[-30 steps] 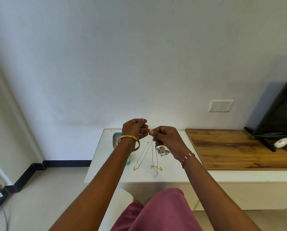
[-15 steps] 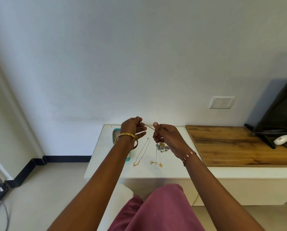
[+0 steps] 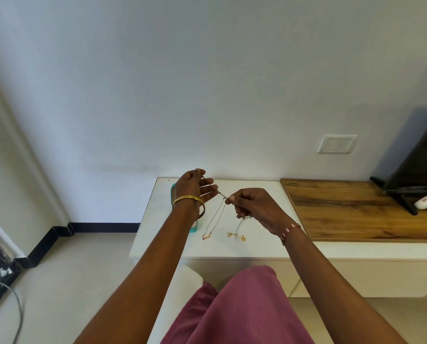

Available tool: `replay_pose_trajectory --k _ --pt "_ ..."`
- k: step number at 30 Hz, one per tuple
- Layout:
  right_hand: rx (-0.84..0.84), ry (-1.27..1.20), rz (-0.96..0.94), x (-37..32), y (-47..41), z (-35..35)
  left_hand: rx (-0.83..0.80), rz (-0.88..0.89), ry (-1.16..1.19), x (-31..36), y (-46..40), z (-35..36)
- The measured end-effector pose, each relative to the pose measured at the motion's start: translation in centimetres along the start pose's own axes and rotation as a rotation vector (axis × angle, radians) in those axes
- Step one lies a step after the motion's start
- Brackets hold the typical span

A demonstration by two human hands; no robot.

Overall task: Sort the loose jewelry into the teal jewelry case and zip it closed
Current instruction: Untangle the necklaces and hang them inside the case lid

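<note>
Head view: left hand (image 3: 194,188) & right hand (image 3: 253,207) pinch thin metal chain (image 3: 216,216).

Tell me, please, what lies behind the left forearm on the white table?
Behind the left hand and wrist, the teal jewelry case shows only as an edge above and a corner below. Its middle and contents are covered, so whether it is open cannot be told.

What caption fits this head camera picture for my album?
Two hands, left and right, hold a thin chain above a white table beside a teal case.
</note>
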State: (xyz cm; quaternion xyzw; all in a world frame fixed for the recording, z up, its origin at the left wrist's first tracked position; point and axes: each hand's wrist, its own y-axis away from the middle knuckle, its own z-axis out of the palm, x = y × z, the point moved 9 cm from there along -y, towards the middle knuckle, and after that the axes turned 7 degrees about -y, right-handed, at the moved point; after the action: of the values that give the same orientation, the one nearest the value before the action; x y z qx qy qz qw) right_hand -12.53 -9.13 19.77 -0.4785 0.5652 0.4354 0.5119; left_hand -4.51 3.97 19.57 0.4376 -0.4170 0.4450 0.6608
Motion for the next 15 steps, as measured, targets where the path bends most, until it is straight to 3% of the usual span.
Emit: replay_pose_trajectory --k 15 --pt "0.012 0.129 0.085 3.5 -0.9 -0.2 0.085 -0.088 0.012 -2.9 -0.9 -2.1"
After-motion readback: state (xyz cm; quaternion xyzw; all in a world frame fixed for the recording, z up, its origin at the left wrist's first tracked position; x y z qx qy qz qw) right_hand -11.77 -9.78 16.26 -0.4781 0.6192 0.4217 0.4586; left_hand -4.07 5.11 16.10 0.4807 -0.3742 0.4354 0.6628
